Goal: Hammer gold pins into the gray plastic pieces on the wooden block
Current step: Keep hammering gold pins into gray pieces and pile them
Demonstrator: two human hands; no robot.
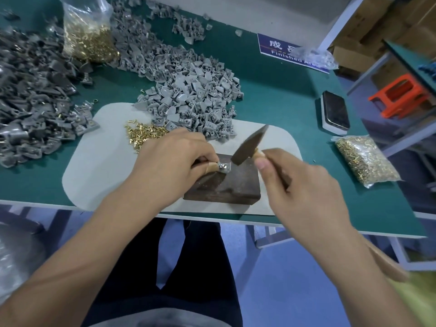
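My left hand (174, 159) pinches 1 gray plastic piece (223, 166) on the wooden block (226, 185) near the surface's front edge, my right hand (299, 182) grips the hammer (247, 147), and a far-edge sign (283, 51) reads "Finished".

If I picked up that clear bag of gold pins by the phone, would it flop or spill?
The bag of pins would probably sag and flop, since its thin clear plastic lies slumped on the table. It likely feels heavy for its size, being packed with metal pins. I cannot tell whether it is sealed, so lifting it by one corner might spill some.
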